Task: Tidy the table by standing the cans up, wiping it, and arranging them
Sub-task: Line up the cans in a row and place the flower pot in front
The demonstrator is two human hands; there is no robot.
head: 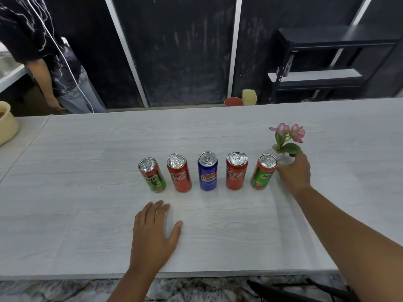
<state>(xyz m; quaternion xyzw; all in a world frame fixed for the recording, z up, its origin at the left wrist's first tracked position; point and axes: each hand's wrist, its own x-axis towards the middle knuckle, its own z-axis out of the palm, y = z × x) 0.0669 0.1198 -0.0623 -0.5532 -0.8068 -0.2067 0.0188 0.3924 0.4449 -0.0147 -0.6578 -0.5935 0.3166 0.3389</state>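
Cans stand upright in a single row of five across the middle of the pale wood-grain table (87,149), tops up and with small gaps between them. Beyond the far edge of the table, a black shelf unit (327,62) stands at the right and another person (43,51) in a dark patterned shirt stands at the upper left. The left hand (156,234) lies flat on the table in front of the row. Its fingers are straight, the thumb is spread, and it holds nothing; its fingertips are near the two leftmost cans but clear of them. The right hand (294,171) is stretched out to the right end of the row, just beside the last can, with its thumb edge against that can's upper side. Its fingers are relaxed and not wrapped round the can, so the hand has no grasp on it, and their tips reach a leaf of the potted plant (285,138) with pink flowers just behind. From left to right the row runs: left Milo can (152,175), left Coca-Cola can (179,175), Pepsi can (207,171), right Coca-Cola can (236,171), right Milo can (263,172). A beige basket (6,123) sits at the table's left edge.
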